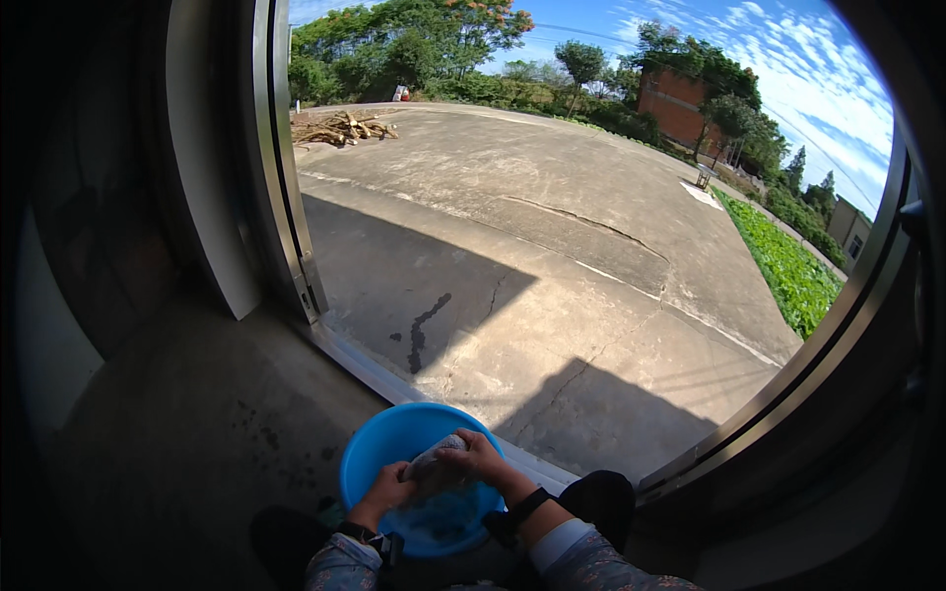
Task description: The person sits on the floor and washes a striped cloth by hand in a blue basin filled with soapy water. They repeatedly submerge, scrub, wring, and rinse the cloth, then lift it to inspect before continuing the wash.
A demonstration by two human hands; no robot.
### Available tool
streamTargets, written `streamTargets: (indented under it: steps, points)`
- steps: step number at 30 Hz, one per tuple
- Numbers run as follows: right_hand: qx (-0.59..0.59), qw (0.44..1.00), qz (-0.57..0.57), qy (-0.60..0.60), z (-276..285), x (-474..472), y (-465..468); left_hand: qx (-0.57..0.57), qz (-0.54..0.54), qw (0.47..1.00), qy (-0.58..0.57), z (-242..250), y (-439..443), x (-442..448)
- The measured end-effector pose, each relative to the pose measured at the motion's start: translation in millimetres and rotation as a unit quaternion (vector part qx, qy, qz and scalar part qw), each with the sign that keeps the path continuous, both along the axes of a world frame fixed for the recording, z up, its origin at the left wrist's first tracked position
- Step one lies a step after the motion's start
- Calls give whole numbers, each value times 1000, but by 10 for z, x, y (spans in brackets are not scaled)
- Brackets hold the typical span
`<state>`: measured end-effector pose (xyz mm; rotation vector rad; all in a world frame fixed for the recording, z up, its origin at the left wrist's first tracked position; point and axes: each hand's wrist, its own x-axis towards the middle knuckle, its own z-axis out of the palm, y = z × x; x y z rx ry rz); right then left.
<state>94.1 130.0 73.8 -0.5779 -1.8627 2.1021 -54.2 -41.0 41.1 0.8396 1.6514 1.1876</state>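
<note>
Over a round blue plastic basin point(362, 451), my left hand point(392, 487) and my right hand point(477, 458) both grip a wet, light grey cloth point(437, 452). The left fingers close on its lower left end, while the right hand wraps its upper right end. Below the hands, cloudy water point(443, 513) stands in the basin, and what lies under its surface is too blurred to tell. Dark bands with small devices circle both wrists, beneath patterned sleeves.
The basin sits against a metal door sill point(362, 362), between my dark-clad knees. Metal door frames point(288, 170) rise on either side. Outside lie a cracked concrete yard point(562, 214), a pile of cut branches point(344, 129) and a green plant bed point(783, 258). Wet spots mark the indoor floor.
</note>
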Motion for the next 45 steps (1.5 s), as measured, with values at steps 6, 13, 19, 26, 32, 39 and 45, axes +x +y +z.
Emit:
streamTargets:
  steps: [6, 13, 19, 26, 32, 39, 45]
  points:
    - [50, 987, -152, -32, -117, -20, 55, 28, 126, 991, -27, -152, 7, -73]
    - [510, 858, 63, -29, -54, -241, -475, 157, 243, 836, -465, -102, 247, 130]
    - [505, 863, -14, -3, -167, -317, -836, 54, 318, 869, -376, -87, 414, 464]
    - [311, 906, -121, -260, -433, -392, -399, 18, 301, 876, -377, -283, 405, 696]
    - [370, 917, -64, -136, -537, -390, -865, 8, 98, 995, 1, -489, 294, 432]
    - [206, 961, -49, -178, -863, -325, -147, -23, 194, 954, -227, -402, 445, 537]
    - [150, 988, 18, -1, -509, -254, -316, 65, 244, 852, -458, -282, 299, 112]
